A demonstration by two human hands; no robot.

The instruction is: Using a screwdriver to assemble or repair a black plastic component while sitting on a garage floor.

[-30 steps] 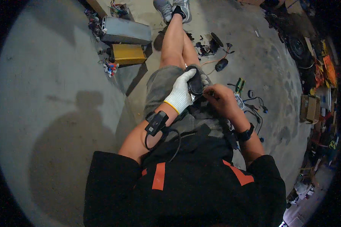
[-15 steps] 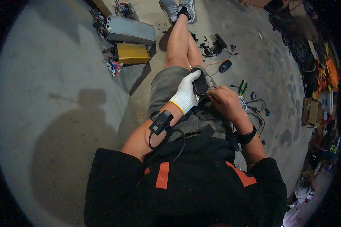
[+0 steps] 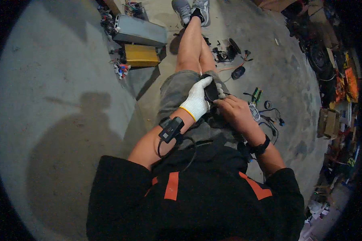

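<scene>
Grey shorts [image 3: 175, 86]: beneath the black oval part [image 3: 210, 89], which is held over the lap.
Right hand [image 3: 234, 111]: bare; its fingertips have drawn closer to the oval part's lower end since half a second ago. Thumb and finger look nearly together; whether they pinch anything cannot be told.
Left hand [image 3: 196, 98]: white-gloved, wrapped around the oval part as before, thumb on its left side.
Silver box [image 3: 138, 31]: well apart, up and left of the oval part.
Yellow box [image 3: 141, 55]: same direction, nearer.
Cables [image 3: 281, 121]: right of the oval part, past the right hand.
Green-handled tool [image 3: 260, 95]: right of it too.
Hidden: the oval part's underside; some of a pale piece [image 3: 254, 111], behind the right hand.
</scene>
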